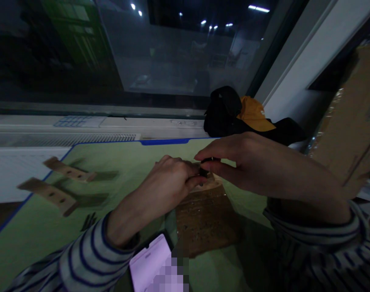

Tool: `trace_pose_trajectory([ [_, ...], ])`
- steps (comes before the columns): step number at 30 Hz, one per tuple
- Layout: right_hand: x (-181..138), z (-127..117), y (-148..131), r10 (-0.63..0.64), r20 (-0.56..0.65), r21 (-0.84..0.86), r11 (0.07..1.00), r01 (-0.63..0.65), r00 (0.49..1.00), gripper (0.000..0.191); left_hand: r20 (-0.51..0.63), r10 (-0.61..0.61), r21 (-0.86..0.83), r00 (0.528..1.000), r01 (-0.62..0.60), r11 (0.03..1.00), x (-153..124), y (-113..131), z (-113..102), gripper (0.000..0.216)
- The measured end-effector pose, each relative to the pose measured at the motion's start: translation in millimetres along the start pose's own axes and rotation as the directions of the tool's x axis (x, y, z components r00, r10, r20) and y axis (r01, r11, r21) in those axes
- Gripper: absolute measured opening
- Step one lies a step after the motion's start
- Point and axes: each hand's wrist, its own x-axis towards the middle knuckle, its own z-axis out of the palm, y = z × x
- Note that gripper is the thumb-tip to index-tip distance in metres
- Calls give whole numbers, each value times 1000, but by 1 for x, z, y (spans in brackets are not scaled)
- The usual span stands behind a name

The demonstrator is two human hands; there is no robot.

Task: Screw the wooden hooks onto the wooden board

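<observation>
Striped sleeve (pixel 328 247), 4 o'clock; left hand (pixel 171 178), right hand (pixel 242 160) pinch dark piece (pixel 204 172), centre, seemingly mid-job; two wooden pieces (pixel 57 197) (pixel 73 173) unattached, 9 o'clock.

You have one brown board (pixel 209 223), two hands (pixel 171 178) at its far end, two wooden pieces (pixel 55 197) with two holes (pixel 62 200) each to its left, one phone (pixel 153 259) just beside it and one cardboard box (pixel 351 121) to its right
</observation>
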Motion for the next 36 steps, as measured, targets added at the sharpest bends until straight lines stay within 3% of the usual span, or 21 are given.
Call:
trace_pose_trajectory([
  [10, -1, 1, 1, 29, -8, -29, 999, -29, 1000, 19, 13, -2, 16, 1000, 2, 1000, 0, 0, 2, 25],
  [15, -2, 1, 0, 26, -17, -47, 999, -27, 1000, 18, -12, 21, 87, 1000, -19, 996, 1, 1, 1, 26],
  [25, -2, 1, 0, -17, -51, -75, 997, 13, 999, 24, -68, 24, 54, 997, -20, 998, 2, -1, 1, 23],
  [30, -3, -1, -4, -53, -34, -24, 998, 52, 998, 22, -37, 31, 22, 999, -30, 999, 0, -1, -1, 22],
  [36, -2, -1, -2, 2, 7, 24, 1000, -2, 1000, 20, 13, 25, 15, 1000, -25, 1000, 0, -4, 1, 25],
])
